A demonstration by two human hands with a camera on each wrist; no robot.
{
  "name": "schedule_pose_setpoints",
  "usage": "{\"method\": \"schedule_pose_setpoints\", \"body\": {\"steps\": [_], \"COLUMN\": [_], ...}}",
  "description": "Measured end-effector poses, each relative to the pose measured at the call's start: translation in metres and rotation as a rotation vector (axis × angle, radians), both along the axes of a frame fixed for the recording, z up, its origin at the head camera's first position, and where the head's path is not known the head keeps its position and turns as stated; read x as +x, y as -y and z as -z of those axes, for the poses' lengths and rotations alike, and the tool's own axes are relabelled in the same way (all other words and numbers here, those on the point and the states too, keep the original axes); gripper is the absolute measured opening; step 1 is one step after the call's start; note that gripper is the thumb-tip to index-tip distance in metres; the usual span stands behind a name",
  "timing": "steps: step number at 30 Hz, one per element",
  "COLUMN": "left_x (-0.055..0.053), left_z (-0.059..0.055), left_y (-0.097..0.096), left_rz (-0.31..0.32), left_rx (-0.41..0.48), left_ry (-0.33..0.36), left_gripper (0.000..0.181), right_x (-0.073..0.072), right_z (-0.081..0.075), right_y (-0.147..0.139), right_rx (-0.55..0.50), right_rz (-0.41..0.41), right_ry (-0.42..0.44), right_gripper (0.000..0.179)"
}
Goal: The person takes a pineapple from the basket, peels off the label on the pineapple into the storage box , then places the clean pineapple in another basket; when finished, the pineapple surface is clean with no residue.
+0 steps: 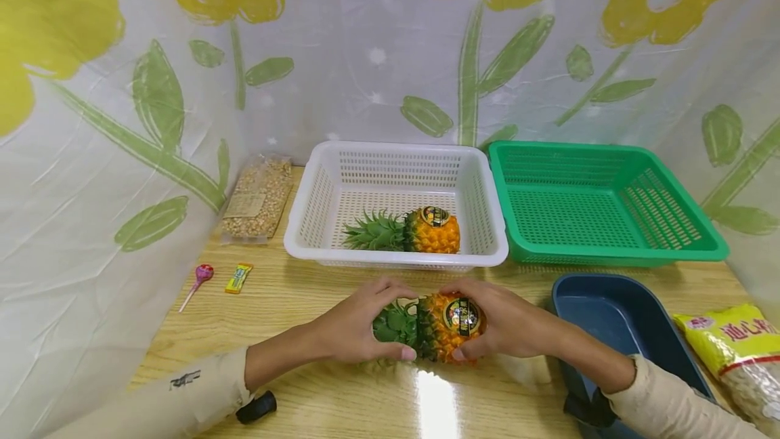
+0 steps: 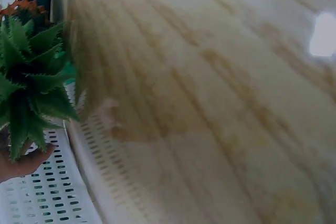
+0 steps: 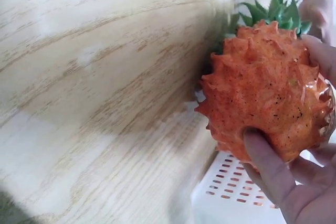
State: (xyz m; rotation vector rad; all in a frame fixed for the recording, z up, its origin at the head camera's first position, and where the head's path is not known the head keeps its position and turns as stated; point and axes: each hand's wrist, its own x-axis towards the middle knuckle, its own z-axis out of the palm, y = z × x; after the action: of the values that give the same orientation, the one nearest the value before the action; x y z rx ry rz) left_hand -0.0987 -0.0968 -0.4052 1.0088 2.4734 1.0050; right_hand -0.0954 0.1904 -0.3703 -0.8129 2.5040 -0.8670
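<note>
A small orange pineapple (image 1: 434,330) with a round dark label lies on its side between the two hands, just in front of the white basket. My right hand (image 1: 508,322) grips its fruit end, thumb on the near side and fingers over the far side. In the right wrist view, that thumb presses the spiky orange skin (image 3: 268,93). My left hand (image 1: 353,324) curls round the leafy crown at the other end. The green leaves (image 2: 31,72) fill the left edge of the left wrist view. A second pineapple (image 1: 434,232) lies inside the white basket (image 1: 396,259).
Right of the white basket stands a green basket (image 1: 615,253). A dark blue tub (image 1: 600,283) sits by the right forearm, beside a yellow snack bag (image 1: 731,344). At left are a bag of grains (image 1: 258,198), a lollipop (image 1: 203,274) and a small yellow packet (image 1: 239,278).
</note>
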Motion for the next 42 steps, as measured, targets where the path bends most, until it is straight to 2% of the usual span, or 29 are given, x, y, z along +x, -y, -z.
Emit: {"method": "schedule_pose_setpoints", "body": {"steps": [4, 7, 13, 17, 21, 25, 30, 42], "left_x": [0.000, -0.001, -0.003, -0.003, -0.003, -0.002, -0.003, -0.004], "left_z": [0.002, 0.002, 0.003, 0.002, 0.001, 0.000, -0.003, -0.001], "left_y": [-0.001, -0.001, -0.002, -0.002, -0.002, -0.002, -0.002, -0.002], "left_rz": [-0.016, -0.023, -0.018, -0.019, -0.016, -0.015, -0.014, -0.004], "left_rx": [-0.058, -0.092, -0.104, -0.095, -0.097, -0.109, -0.124, -0.136], "left_ry": [-0.013, -0.029, -0.029, -0.022, -0.012, -0.002, 0.006, 0.003], "left_gripper": [0.086, 0.083, 0.076, 0.075, 0.075, 0.076, 0.077, 0.076], "right_x": [0.000, 0.000, 0.001, 0.002, 0.003, 0.005, 0.005, 0.004], "right_z": [0.000, -0.001, -0.007, -0.013, -0.020, -0.025, -0.024, -0.016], "right_y": [-0.002, -0.003, -0.005, -0.008, -0.013, -0.018, -0.020, -0.020], "right_rx": [-0.014, -0.019, -0.049, -0.073, -0.087, -0.086, -0.037, -0.053], "right_rz": [0.009, 0.009, 0.016, 0.051, 0.126, 0.179, 0.184, 0.193], "right_ry": [-0.012, -0.009, 0.038, 0.029, 0.053, 0.017, -0.059, -0.023], "right_gripper": [0.083, 0.082, 0.078, 0.070, 0.063, 0.050, 0.032, 0.022]}}
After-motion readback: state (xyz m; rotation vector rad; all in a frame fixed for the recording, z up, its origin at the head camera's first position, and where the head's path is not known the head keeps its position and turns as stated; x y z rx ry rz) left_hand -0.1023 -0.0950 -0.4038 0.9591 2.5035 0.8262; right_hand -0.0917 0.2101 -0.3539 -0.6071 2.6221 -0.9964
